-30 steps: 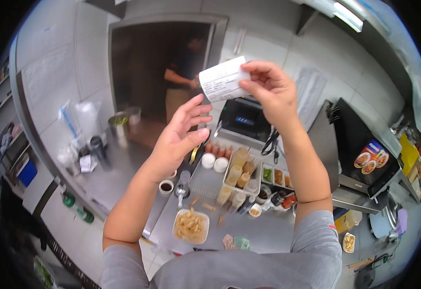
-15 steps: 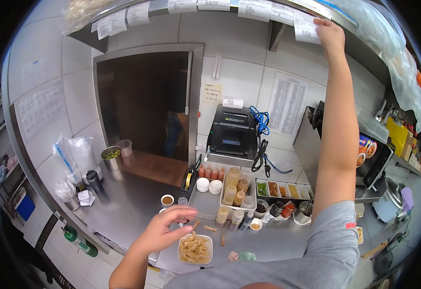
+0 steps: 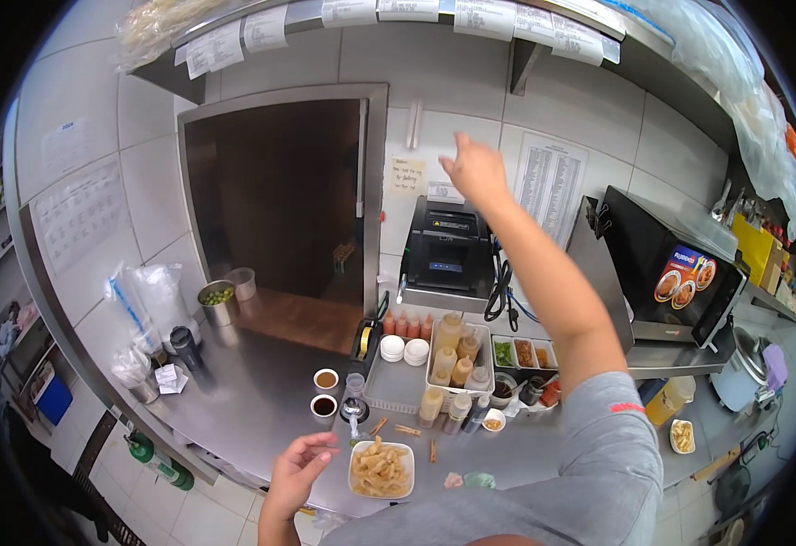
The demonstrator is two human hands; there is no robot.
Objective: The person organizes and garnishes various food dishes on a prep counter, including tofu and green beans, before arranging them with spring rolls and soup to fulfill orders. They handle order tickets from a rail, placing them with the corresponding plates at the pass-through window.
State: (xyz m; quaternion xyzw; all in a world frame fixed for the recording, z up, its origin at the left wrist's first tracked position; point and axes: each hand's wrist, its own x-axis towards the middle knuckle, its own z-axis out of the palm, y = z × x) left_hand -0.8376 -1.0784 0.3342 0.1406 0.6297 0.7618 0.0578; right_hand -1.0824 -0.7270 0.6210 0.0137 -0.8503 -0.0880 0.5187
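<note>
My right hand (image 3: 476, 170) is raised above the black receipt printer (image 3: 448, 250), its index finger stretched out and nothing visible in it. A paper slip (image 3: 445, 192) pokes out of the printer's top, just below that hand. Low in front of me, my left hand (image 3: 300, 473) hovers with loosely bent fingers, apart and holding nothing. Right beside it stands a white square bowl of golden fried pieces (image 3: 381, 469). Printed order slips (image 3: 577, 38) hang along the shelf rail overhead.
Sauce bottles (image 3: 453, 350) fill a white basket by a metal tray with stacked white cups (image 3: 392, 348). Two sauce cups (image 3: 323, 406), clothespins (image 3: 407, 429) and topping containers (image 3: 523, 353) sit on the steel counter. A microwave (image 3: 671, 273) stands right; a pass-through window (image 3: 275, 200) opens left.
My right hand has let go of the slip on the rail and swung down and left toward the printer. My left hand has drawn lower and left, uncovering the sauce cups.
</note>
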